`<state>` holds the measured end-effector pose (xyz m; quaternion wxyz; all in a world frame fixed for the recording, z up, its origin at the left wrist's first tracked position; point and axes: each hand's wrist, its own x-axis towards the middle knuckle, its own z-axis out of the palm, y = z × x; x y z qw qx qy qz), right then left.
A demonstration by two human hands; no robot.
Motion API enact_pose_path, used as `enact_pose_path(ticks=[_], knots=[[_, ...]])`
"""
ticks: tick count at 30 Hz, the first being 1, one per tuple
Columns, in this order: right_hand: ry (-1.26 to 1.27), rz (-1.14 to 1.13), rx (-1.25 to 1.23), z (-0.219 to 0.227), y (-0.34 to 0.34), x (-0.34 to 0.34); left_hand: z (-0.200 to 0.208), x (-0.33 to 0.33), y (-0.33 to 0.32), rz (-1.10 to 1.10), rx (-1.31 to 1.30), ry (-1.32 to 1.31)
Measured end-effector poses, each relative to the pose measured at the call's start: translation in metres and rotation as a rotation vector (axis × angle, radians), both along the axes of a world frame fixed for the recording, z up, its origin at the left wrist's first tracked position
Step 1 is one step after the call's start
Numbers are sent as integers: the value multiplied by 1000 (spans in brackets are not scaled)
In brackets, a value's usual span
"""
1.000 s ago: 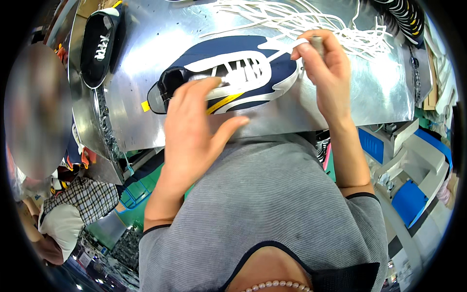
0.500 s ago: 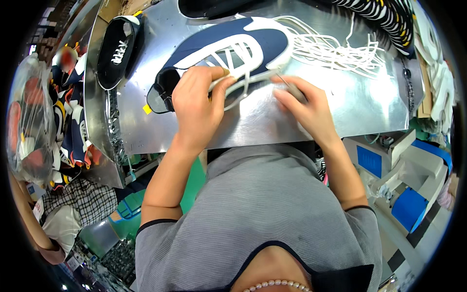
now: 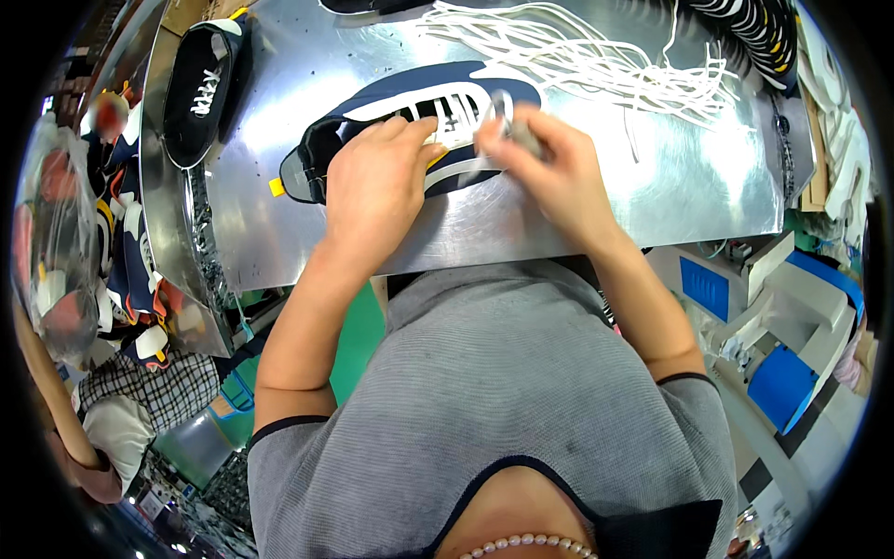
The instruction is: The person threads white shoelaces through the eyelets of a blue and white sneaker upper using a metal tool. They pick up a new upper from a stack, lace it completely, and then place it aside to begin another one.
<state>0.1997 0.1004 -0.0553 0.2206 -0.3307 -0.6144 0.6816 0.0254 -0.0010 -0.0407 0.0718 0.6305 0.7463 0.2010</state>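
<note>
A navy-and-white shoe upper (image 3: pixel 386 96) lies on the metal table in front of me, its heel with a yellow tab to the left. My left hand (image 3: pixel 372 186) is closed on its near edge, fingertips at the lace opening. White shoelace (image 3: pixel 456 116) crosses the opening in several rows, and a loose length bends along the near side. At the toe end, my right hand (image 3: pixel 559 172), smeared by motion, pinches a small awl-like tool (image 3: pixel 528 140) with a greyish handle. The tool's tip is too blurred to make out.
Loose white laces (image 3: pixel 596 70) lie in a heap beyond the toe. A laced dark upper (image 3: pixel 197 98) rests at the far left. Striped pieces (image 3: pixel 759 37) are stacked at far right. A plastic bag (image 3: pixel 65 261) hangs left, above another person's arm (image 3: pixel 60 401).
My right hand has moved left and up, over the toe end of the lace opening. The upper has shifted slightly left and turned, showing more of the opening.
</note>
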Motion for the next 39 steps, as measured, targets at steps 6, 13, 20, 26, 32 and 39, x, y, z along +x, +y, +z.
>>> enact_pose_path(ticks=[6,13,20,26,32,39], knots=[[81,-93,376,-27,23,-24,6,-6,8,-14,-143,-393],[107,-158,443,-29,22,-31,-1,4,14,133,-139,-272],[-179,2,158,5,-3,13,-10,7,14,48,53,-88],[-235,63,210,4,-8,16,-12,6,13,25,81,-139],[-254,27,198,-22,-10,3,-17,9,7,-82,117,-238],[-252,177,319,2,-3,18,-16,11,-13,-102,222,7]])
